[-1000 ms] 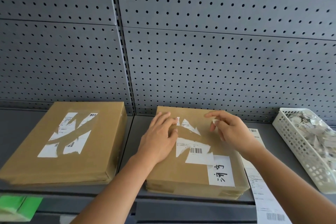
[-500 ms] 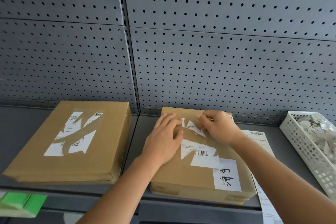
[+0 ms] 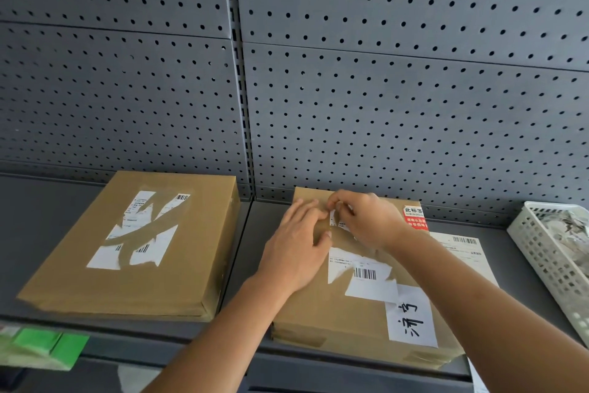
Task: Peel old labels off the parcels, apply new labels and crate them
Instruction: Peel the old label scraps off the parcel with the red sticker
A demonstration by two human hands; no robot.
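1. Your left hand [image 3: 296,252]: flat, fingers straight and together, pressing down on the top of the right parcel [image 3: 360,329]. It holds nothing and has kept this place over the last second.

2. Your right hand [image 3: 366,220]: fingers curled, thumb and fingertips pinching a small white label fragment [image 3: 333,219] near the parcel's far edge, touching your left fingertips. 1 second ago it hovered with fingers spread over the parcel's right side; it has since crossed inward to this fragment. Judgement: a fresh peel is starting, with several pieces left to lift.

3. Right parcel: flat brown box at the shelf's front edge, under both hands. It carries a torn barcode label [image 3: 363,273], a handwritten white label [image 3: 411,317] and a red sticker [image 3: 414,217] at the far right corner.

4. Left parcel [image 3: 178,265]: well apart from your hands, with its torn old label [image 3: 140,233] in ragged strips. Judgement: not finished.

5. Fresh label sheet [image 3: 462,252]: lying on the shelf just right of the right parcel, not yet applied.

6. White basket [image 3: 548,265]: far right, holding paper scraps [image 3: 567,227].

7. Surroundings: grey shelf [image 3: 47,217], grey pegboard [image 3: 382,89] behind, and a blurred green item [image 3: 47,348] at lower left. No crate in view.
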